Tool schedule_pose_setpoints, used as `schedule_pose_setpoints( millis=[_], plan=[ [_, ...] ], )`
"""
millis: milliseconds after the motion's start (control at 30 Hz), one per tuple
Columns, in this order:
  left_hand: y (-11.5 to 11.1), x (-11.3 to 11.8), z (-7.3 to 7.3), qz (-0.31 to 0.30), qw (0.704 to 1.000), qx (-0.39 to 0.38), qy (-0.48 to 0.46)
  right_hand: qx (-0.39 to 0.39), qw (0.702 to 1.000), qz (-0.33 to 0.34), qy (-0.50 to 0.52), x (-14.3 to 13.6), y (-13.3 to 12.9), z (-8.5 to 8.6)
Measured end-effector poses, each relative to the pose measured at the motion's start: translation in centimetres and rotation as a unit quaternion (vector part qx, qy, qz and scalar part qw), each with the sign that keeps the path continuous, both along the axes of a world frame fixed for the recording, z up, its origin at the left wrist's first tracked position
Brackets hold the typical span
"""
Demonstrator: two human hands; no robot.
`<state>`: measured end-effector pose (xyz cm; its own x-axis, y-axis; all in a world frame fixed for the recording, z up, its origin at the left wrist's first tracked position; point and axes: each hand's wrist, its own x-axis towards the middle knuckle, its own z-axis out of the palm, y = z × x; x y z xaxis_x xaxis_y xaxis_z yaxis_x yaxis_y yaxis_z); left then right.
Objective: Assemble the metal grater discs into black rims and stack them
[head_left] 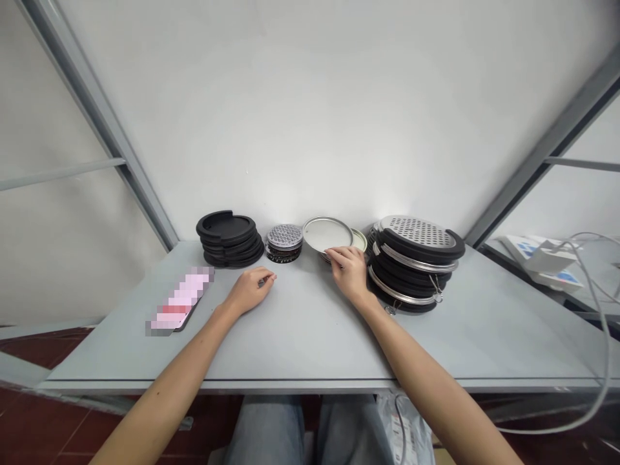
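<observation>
Your right hand (349, 271) pinches near-right rim of shallow round silver metal dish (325, 234), far middle of grey rectangular surface (300, 336), left of tall black-and-silver stack of round pieces (414, 263). Your left hand (250, 288) curls narrow, nearer you; cannot tell if anything sits inside. Dish probably light, stiff, smooth, apt to slip; raised rim looks best hold, thumb opposing fingers.

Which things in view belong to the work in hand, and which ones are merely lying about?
Seemingly in the work:
silvery disc, at the right hand
black stack
small perforated stack
tall black-and-silver stack

Apparently just lying about:
phone
white cable
white box
plastic bag
</observation>
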<state>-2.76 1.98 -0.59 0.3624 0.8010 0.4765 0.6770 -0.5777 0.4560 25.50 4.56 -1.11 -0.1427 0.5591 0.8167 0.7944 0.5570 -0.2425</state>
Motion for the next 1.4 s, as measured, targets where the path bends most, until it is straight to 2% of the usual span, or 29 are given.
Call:
schedule_pose_setpoints(
  millis=[233,400,500,633,767,933,1133,1233,1400],
  plan=[
    [-0.2,0.2,0.1,0.011,0.998,-0.01,-0.068,-0.003,0.99,0.128,0.062,-1.4,-1.7,1.3],
    [0.0,0.1,0.0,0.014,0.996,0.014,-0.091,-0.043,0.973,0.188,0.126,-1.4,-2.2,2.0],
    [0.1,0.0,0.0,0.02,0.994,0.022,-0.102,-0.094,0.949,0.23,0.192,-1.6,-2.5,2.4],
    [0.0,-0.1,0.0,0.012,0.995,0.018,-0.098,-0.175,0.904,0.307,0.242,-1.5,-2.6,2.7],
    [-0.1,-0.1,0.2,-0.007,0.995,0.021,-0.102,-0.261,0.867,0.372,0.205,-1.5,-2.8,2.9],
    [-0.3,0.0,0.4,-0.032,0.998,-0.001,-0.054,-0.353,0.844,0.388,0.113,-2.2,-3.4,3.1],
    [-0.3,0.1,0.0,-0.041,0.999,-0.013,0.004,-0.317,0.865,0.389,-0.008,-3.1,-3.5,2.3],
    [-0.4,0.1,-0.1,-0.048,0.999,-0.014,0.017,-0.313,0.867,0.384,-0.051,-3.0,-3.4,1.9],
    [-0.5,0.0,-0.1,-0.06,0.998,-0.022,0.031,-0.354,0.85,0.389,-0.027,-2.8,-3.5,1.9]
  ],
)
